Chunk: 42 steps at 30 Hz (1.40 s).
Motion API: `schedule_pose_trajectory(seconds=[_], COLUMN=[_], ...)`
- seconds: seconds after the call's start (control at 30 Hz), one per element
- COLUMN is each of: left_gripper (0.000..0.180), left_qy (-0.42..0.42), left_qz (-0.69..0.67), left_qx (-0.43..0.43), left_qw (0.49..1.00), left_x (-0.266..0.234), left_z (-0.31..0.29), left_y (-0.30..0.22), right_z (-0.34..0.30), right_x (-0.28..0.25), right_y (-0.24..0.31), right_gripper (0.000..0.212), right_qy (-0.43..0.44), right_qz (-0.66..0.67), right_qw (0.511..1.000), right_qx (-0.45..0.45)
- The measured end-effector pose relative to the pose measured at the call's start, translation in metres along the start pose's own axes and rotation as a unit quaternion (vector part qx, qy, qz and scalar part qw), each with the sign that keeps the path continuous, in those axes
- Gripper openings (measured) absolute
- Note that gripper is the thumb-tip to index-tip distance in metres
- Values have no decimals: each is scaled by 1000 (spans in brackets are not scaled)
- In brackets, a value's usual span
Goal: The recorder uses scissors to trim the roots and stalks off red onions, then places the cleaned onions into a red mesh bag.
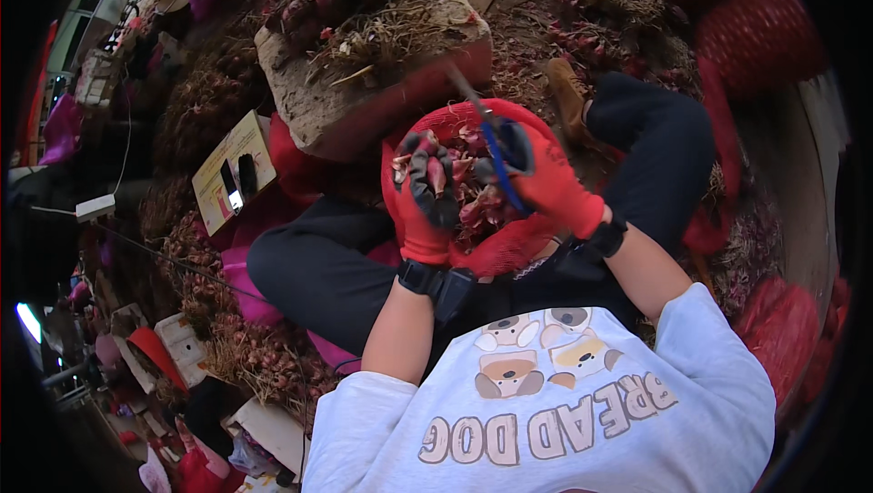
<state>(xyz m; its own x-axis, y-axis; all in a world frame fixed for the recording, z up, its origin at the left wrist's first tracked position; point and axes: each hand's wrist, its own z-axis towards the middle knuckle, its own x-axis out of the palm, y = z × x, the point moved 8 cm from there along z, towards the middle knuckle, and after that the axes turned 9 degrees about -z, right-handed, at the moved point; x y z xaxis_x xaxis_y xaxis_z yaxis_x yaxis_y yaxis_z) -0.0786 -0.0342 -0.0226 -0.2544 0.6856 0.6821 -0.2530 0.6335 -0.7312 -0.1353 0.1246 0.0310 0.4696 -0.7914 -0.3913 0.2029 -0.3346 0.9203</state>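
My left hand (426, 206), in a red glove with a dark palm, is turned up and closed round a few shallots (436, 176). In my right hand (550, 179), gloved the same way, is a pair of scissors with blue handles (498, 155). The blades point away from me, toward the block, and are smeared by motion. Between and below both hands, a red mesh bag (455, 114) lies in my lap with its mouth spread wide. Loose pinkish shallots (477, 211) fill the part of it that shows.
Just ahead stands a pale block (305, 97) heaped with dried shallot bunches (336, 2). A yellowish board (235, 170) with a dark phone-like object leans at left. More shallots (264, 357) pile up at left. Full red mesh sacks (759, 34) stand at far right.
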Motion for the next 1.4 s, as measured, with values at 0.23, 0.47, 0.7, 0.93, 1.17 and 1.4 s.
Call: schedule_pose_trajectory(seconds=[0.23,0.47,0.7,0.93,1.17,1.4], left_gripper=[30,29,26,25,26,24], left_qy=[-56,40,58,84,96,-20], left_qz=[303,588,577,575,487,-421], left_qx=[208,313,285,304,226,-284], left_qw=[928,745,763,755,838,861], left_x=[14,49,53,54,38,10], left_z=[6,-7,-5,-4,8,7], left_y=[-55,-56,-59,-59,-57,10], right_z=[-10,-11,-10,-8,-6,-3], right_x=[9,10,10,10,7,7], right_y=[14,9,-1,-11,-9,2], right_gripper=[59,64,60,29,27,29], right_qy=[22,-2,8,70,159,91], right_qz=[-234,-262,-267,-100,-31,95], right_qw=[971,964,963,993,984,990], right_qx=[-40,-48,-40,7,81,40])
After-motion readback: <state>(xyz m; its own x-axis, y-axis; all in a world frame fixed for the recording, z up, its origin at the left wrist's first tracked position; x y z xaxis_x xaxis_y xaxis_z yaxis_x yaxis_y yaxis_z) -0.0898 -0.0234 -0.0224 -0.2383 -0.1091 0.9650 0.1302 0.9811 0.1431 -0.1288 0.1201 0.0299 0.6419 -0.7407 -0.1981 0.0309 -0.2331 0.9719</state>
